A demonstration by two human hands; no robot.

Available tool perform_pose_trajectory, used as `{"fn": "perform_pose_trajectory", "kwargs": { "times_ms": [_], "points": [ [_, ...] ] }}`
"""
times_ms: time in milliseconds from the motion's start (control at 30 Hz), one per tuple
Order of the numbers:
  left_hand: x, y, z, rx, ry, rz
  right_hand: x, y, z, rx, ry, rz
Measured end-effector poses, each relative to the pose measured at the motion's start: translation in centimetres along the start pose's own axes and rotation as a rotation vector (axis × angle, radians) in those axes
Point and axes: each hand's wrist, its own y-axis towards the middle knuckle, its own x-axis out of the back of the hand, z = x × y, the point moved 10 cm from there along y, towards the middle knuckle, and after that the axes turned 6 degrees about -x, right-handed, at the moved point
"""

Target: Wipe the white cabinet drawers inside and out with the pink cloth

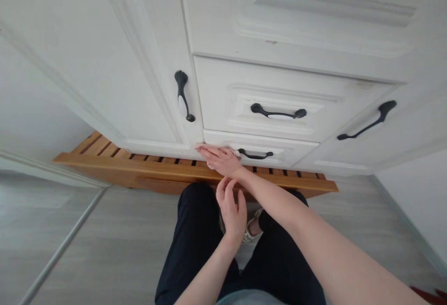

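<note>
White cabinet point(150, 39) | my right hand point(222, 159), fingers together, pressing cloth point(236, 152) left of bottom handle point(256, 156) | left hand point(233, 212) below it, fingers apart | prob mid-wipe, smudge point(365, 84) remains above it

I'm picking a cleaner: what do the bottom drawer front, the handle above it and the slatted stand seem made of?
Bottom drawer front: smooth white with raised moulding, perhaps painted wood or laminated board.
Handle above: dark, probably metal, by its slim curved form; the white inset may be ceramic.
Slatted stand: likely varnished wood, from its warm brown and slight sheen.
</note>
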Motion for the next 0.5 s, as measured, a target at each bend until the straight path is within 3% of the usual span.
{"fn": "perform_pose_trajectory", "kwargs": {
  "times_ms": [100,200,233,333,500],
  "points": [
    [-1.8,-3.8,3.8,0.007,0.116,0.215,-1.7,-1.5,0.4,0.138,-0.042,0.099],
    [-5.0,-10.2,9.6,0.136,0.365,0.697,-2.4,-3.0,-0.9,0.13,-0.045,0.127],
    [-5.5,-11.9,10.9,0.162,0.385,0.786,-2.3,-3.7,-1.5,0.113,-0.04,0.124],
    [-6.5,-14.5,12.5,0.181,0.388,0.939,-1.3,-6.9,-3.6,0.081,-0.021,0.094],
    [-7.2,-14.9,13.2,0.216,0.4,1.056,1.3,-13.9,-8.8,-0.053,0.092,0.073]
  ]
}}
